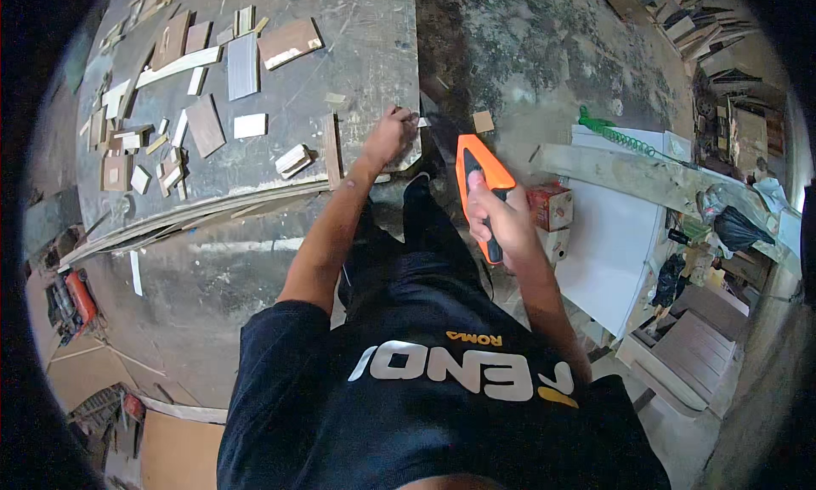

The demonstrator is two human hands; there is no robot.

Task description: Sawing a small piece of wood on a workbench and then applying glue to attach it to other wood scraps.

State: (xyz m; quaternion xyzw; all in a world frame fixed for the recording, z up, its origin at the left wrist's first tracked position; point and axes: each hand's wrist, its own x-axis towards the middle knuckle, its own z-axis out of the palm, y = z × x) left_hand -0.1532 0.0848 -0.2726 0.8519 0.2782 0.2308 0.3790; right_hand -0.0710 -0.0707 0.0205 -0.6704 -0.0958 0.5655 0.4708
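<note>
My right hand [500, 214] is wrapped round the orange and black handle of a handsaw [480, 163]. Its dark blade reaches forward and left to the table's right edge, next to my left hand, and is hard to make out against the floor. At the near right corner of the worktable [365, 73], my left hand [393, 137] has its fingers curled down on a small wood piece [422, 123]. Only a pale end of that piece shows past the fingers, over the edge; the rest is hidden.
Several wood offcuts [206, 124] lie scattered on the table's left side, and a brown strip [332, 150] lies left of my forearm. A small wood square [483, 121] is on the floor. To the right stand a red box [551, 208], a white panel [599, 252] and a green coiled hose [620, 135].
</note>
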